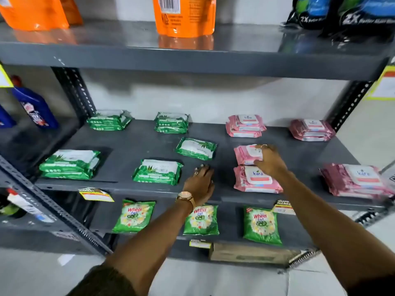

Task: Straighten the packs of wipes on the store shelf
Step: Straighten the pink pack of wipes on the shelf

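Note:
Green and pink packs of wipes lie on the grey middle shelf [132,144]. My right hand [269,161] rests on a pink pack [245,154] in the middle row, fingers over its far edge and thumb at its near edge. Just in front lies another pink pack [254,180], partly under my wrist. My left hand [201,182] lies flat on the bare shelf, fingers apart, holding nothing, to the right of a green pack [157,171]. A tilted green pack [195,148] sits behind that hand. More green stacks [69,164] stand left, pink stacks [354,180] right.
An upper shelf [192,58] with orange pouches [183,16] and black bags [363,13] overhangs. Green detergent packets [134,216] lie on the lower shelf. Slotted uprights [74,90] frame the bay. Blue bottles [35,107] stand in the left bay.

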`<state>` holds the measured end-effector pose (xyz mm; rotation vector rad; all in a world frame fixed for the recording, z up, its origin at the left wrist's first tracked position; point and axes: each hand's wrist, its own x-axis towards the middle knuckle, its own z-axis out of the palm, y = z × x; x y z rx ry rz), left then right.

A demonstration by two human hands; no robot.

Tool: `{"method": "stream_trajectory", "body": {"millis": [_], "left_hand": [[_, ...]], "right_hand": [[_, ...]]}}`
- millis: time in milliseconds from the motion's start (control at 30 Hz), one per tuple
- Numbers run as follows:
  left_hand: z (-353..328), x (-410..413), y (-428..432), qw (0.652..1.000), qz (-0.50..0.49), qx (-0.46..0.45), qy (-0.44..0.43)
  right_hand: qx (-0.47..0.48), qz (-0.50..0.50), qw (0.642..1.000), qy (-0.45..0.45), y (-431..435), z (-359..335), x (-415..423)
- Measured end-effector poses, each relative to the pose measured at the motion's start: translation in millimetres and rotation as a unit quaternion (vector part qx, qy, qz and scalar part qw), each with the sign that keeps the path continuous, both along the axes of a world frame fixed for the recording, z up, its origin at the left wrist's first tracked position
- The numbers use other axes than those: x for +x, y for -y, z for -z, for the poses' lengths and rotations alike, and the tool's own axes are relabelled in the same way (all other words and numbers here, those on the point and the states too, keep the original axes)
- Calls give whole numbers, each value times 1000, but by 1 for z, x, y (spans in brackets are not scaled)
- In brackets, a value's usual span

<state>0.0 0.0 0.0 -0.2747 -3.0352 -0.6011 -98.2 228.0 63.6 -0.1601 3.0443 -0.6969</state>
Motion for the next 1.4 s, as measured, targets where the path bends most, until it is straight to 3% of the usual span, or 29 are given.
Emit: {"method": "stream_trajectory", "body": {"millis": [133,400,667,1167,1300,1400], "left_hand": [[10,-2,-5,997,-21,-62,-40],[12,-3,-5,996,-19,-80,-42],[14,-4,-4,996,-16,-65,-57],[18,-4,-4,995,-8,-67,-76],[18,-4,-3,995,-10,-62,-82],[18,-4,-3,995,-11,-56,-82]], "right_hand": [[31,-29,996,75,-12,6,-34],[113,-100,982,116,0,-15,-45],[39,-123,990,49,1,-56,-17],[37,-149,977,149,-9,-59,39],[-18,-121,980,158,-5,-62,38],[16,-69,990,119,-5,-59,39]]}}
